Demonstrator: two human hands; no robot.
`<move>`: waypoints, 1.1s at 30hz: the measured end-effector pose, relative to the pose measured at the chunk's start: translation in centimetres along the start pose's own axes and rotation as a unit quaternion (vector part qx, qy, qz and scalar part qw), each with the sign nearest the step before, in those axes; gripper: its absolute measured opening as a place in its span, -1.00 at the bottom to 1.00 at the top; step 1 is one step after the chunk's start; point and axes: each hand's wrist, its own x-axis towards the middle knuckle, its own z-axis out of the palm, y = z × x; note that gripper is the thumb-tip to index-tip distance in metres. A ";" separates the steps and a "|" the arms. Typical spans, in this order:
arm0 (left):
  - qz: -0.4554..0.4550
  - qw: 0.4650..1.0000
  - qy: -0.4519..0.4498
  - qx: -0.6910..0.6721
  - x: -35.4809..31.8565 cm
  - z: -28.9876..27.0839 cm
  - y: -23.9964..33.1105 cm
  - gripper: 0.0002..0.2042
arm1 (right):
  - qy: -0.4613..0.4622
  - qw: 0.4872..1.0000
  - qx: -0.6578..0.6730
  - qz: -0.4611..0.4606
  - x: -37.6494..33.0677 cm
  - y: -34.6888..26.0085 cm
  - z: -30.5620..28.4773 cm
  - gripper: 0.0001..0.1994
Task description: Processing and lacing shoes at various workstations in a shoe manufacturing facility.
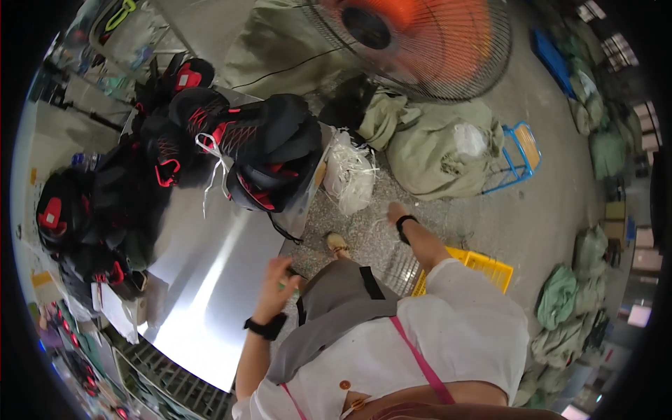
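Black-red shoes beyond both hands.

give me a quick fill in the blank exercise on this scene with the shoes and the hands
1. The black shoes piled on the steel table have ____ trim.
2. The crate beside the right hand is ____.
3. Each wrist wears a ____ band.
4. The fan has ____ blades.

Missing words: red; yellow; black; orange

Black shoes with red trim, silver table, orange fan, yellow crate, blue stool.
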 end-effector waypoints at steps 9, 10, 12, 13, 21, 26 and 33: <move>-0.414 0.833 0.193 0.310 -10.9 -4.0 -11.0 -0.09 | -0.043 0.989 0.137 -0.028 12.9 -7.0 -15.1 -0.62; -0.450 0.819 0.172 0.312 -11.5 -3.3 -11.5 0.01 | -0.052 0.989 0.133 -0.044 14.6 -8.7 -15.0 -0.62; -0.499 0.802 0.149 0.293 -10.7 -2.9 -10.9 0.09 | -0.123 0.968 0.214 0.044 17.8 -11.1 -16.3 -0.64; -0.509 0.799 0.144 0.285 -11.2 -3.0 -10.9 0.11 | -0.121 0.974 0.189 0.011 19.0 -12.4 -16.8 -0.66; -0.493 0.820 0.142 0.254 -11.4 -3.0 -11.7 0.25 | -0.022 0.927 0.373 0.031 27.0 -15.0 -10.6 -0.58; -0.465 0.836 0.149 0.250 -11.7 -2.9 -12.4 0.20 | -0.065 0.955 0.287 -0.042 26.8 -14.4 -10.1 -0.57; -0.409 0.854 0.166 0.277 -12.3 -2.7 -12.4 0.18 | -0.067 0.976 0.168 -0.123 25.1 -10.0 -6.4 -0.55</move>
